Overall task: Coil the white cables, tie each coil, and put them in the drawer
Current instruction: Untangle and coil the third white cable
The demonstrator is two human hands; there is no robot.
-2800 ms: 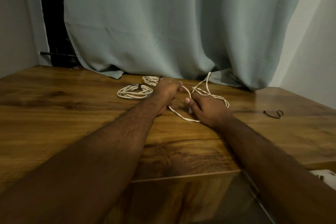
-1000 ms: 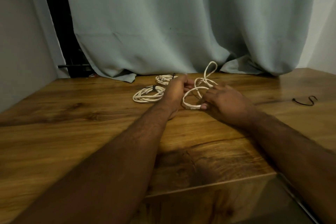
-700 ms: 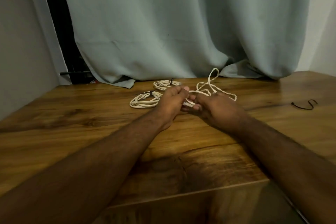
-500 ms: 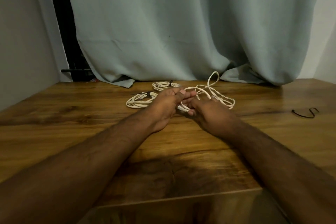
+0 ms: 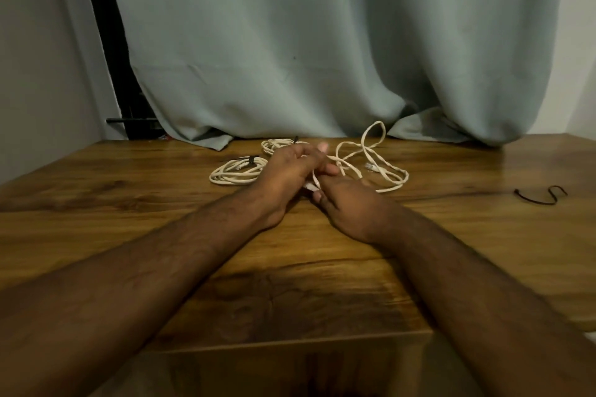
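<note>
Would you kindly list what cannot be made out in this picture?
Head view only:
- How the loose cable runs between the hands: the left hand and right hand cover it.
- Far coil: partly behind the left hand.
- Drawer: not visible.
- Dark tie: too small to identify.

tied coil (image 5: pixel 237 171) left of hands | loose cable (image 5: pixel 383 167) right | table (image 5: pixel 129 203) beneath

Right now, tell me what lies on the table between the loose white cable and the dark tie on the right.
Bare wooden table, in the head view: nothing between the loose white cable and the dark tie.
</note>
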